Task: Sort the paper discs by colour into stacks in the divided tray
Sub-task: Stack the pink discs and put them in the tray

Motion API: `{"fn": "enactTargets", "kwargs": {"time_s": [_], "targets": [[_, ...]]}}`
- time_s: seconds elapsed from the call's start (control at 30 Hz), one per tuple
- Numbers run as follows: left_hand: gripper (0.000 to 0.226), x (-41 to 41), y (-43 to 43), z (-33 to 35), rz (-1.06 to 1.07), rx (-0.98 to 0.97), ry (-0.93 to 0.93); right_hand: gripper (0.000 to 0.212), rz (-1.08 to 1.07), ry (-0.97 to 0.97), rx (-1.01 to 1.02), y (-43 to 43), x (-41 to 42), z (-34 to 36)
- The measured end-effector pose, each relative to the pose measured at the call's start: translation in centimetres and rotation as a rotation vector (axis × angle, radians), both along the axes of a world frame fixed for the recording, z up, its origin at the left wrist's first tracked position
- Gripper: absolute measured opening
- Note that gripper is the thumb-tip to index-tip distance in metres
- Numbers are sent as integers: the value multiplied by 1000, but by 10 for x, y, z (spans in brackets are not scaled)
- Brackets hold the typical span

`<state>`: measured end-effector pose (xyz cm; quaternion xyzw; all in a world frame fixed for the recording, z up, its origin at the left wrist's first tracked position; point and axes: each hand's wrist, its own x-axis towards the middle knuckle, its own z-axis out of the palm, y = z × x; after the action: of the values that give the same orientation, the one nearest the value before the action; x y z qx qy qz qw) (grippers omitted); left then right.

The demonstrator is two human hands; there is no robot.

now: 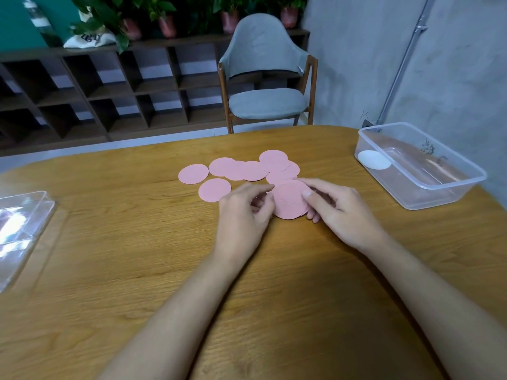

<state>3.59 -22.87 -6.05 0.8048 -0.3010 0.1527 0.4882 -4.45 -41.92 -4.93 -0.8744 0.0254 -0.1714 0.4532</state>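
Several pink paper discs point(233, 169) lie spread out in the middle of the wooden table point(137, 270). A small stack of pink discs point(289, 200) is pinched between both hands just in front of them. My right hand point(337, 209) grips the stack's right edge, thumb on top. My left hand point(245, 209) holds its left edge with the fingertips. A clear divided tray point(450, 185) sits at the far right and holds a white disc point(374, 159) in its near-left compartment.
A clear plastic lid point(19, 231) lies at the table's left edge. Behind the table stand a grey chair point(266, 78) and a dark wooden shelf point(96, 89) with potted plants on top.
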Motion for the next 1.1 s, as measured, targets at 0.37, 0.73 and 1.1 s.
{"fn": "enactTargets", "kwargs": {"time_s": [0.37, 0.73, 1.1], "targets": [[48, 17, 20, -3, 80, 450, -3, 40, -153, -33, -167, -9, 2, -5], [71, 16, 28, 2, -24, 278, 124, 41, -199, -10, -112, -11, 3, -7], [26, 6, 24, 6, -208, 291, -69, 38, -152, -45, -66, -7, 2, -3]]}}
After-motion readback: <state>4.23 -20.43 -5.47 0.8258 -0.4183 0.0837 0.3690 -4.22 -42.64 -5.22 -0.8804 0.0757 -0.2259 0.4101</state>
